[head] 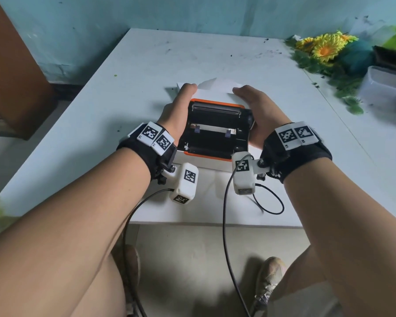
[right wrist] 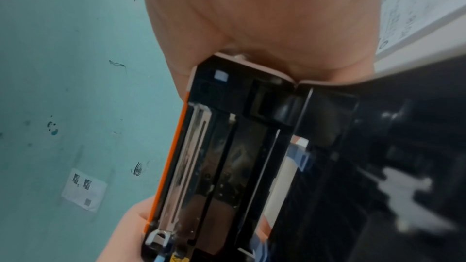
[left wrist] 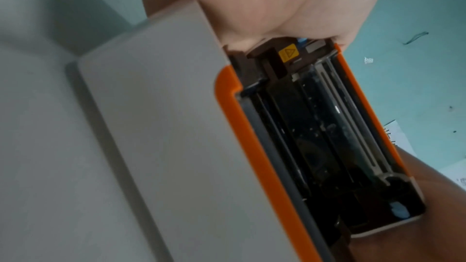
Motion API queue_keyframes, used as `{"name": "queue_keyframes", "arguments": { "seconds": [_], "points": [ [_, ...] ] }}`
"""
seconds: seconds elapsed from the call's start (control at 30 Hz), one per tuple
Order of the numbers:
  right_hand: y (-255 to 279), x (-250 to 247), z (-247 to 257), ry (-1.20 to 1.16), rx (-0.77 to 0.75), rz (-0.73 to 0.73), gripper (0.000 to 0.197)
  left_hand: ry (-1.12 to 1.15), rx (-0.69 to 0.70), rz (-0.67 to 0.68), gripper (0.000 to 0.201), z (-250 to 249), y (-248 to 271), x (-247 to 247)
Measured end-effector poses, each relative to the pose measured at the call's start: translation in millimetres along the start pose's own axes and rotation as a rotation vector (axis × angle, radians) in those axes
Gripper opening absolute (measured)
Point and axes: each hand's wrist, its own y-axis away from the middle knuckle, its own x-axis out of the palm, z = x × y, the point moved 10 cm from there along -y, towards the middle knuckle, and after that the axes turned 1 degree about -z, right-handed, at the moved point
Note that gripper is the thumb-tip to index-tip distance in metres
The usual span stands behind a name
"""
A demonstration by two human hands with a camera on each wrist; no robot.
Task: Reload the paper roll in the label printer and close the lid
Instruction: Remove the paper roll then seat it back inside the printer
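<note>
The label printer (head: 206, 160), white with orange trim, sits in the middle of the white table (head: 101, 124). Its lid (head: 215, 115) stands raised, its black inside facing me. Below it the open compartment shows black plastic, a pale strip and two small grey-blue guides; I cannot make out a paper roll. My left hand (head: 181, 108) grips the lid's left end and my right hand (head: 256, 104) grips its right end. In the left wrist view the left palm (left wrist: 277, 3) presses on the lid (left wrist: 315, 127). The right wrist view shows the right palm (right wrist: 264, 17) against the lid (right wrist: 227, 166).
Loose white paper sheets (head: 215, 85) lie just behind the printer. Artificial yellow flowers (head: 325, 46) and a clear plastic box (head: 384, 88) crowd the table's right rear. A brown panel (head: 14, 72) stands at the left. Wrist-camera cables (head: 224, 213) hang over the table's near edge.
</note>
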Motion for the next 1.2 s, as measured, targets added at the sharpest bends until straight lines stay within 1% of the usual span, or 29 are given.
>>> {"name": "queue_keyframes", "arguments": {
  "seconds": [0.13,0.17,0.27,0.3,0.37,0.47,0.53,0.6,0.7,0.73,0.83,0.87,0.93,0.97,1.03,1.07,1.13,1.2],
  "points": [
    [2.7,-2.5,0.3,0.046,0.014,-0.054,0.021,-0.017,0.036,-0.044,0.065,0.4,1.1,-3.9],
    [2.9,-2.4,0.5,0.064,0.015,-0.061,0.025,-0.02,0.043,-0.045,0.066,0.7,1.5,-4.0],
    [4.4,-4.4,1.0,0.147,0.026,-0.084,0.05,-0.027,0.046,-0.036,0.07,1.1,3.8,-2.5],
    [3.7,-5.4,1.8,0.159,0.014,-0.088,0.053,-0.034,0.045,-0.039,0.072,1.6,3.8,-3.1],
    [2.5,-8.3,1.9,0.157,0.007,-0.099,0.053,-0.037,0.049,-0.041,0.075,0.8,5.0,-2.9],
    [4.3,-8.5,1.7,0.13,0.003,-0.107,0.05,-0.03,0.054,-0.034,0.073,-0.1,7.1,-1.7],
    [5.4,-7.3,0.7,0.124,0.002,-0.098,0.048,-0.028,0.053,-0.034,0.077,-0.8,9.3,-1.7],
    [5.8,-6.2,-0.7,0.129,0.006,-0.081,0.04,-0.044,0.047,-0.048,0.082,-1.1,9.3,-3.3],
    [4.7,-9.7,-2.2,0.173,0.024,-0.091,0.038,-0.125,0.033,-0.085,0.091,0.8,8.5,-7.9],
    [5.8,-9.7,-1.5,0.187,0.027,-0.095,0.038,-0.147,0.035,-0.088,0.089,-0.8,9.4,-7.8],
    [5.1,-11.0,3.1,0.229,0.006,-0.109,0.035,-0.2,0.05,-0.073,0.069,-4.1,6.9,-8.6],
    [3.8,-11.8,3.7,0.235,0.001,-0.112,0.033,-0.209,0.049,-0.047,0.07,-3.9,6.2,-7.8],
    [2.2,-11.8,3.3,0.235,0.0,-0.109,0.032,-0.2,0.022,0.022,0.087,3.0,3.0,-5.2],
    [1.5,-11.8,3.3,0.229,-0.001,-0.108,0.033,-0.199,0.014,0.032,0.093,5.8,1.9,-5.6],
    [-0.5,-11.9,1.7,0.212,0.002,-0.098,0.036,-0.214,0.026,0.021,0.096,3.7,3.7,-6.8],
    [-0.6,-10.8,0.7,0.182,0.004,-0.084,0.038,-0.213,0.047,0.012,0.094,-1.6,7.3,-6.1],
    [-2.5,-9.1,-1.5,0.112,0.016,-0.053,0.041,-0.218,0.082,-0.006,0.082,-6.0,8.7,-6.2],
    [-5.1,-7.6,-3.7,0.06,0.026,-0.023,0.042,-0.196,0.086,0.015,0.076,-6.4,9.3,-3.4]
  ]
}}
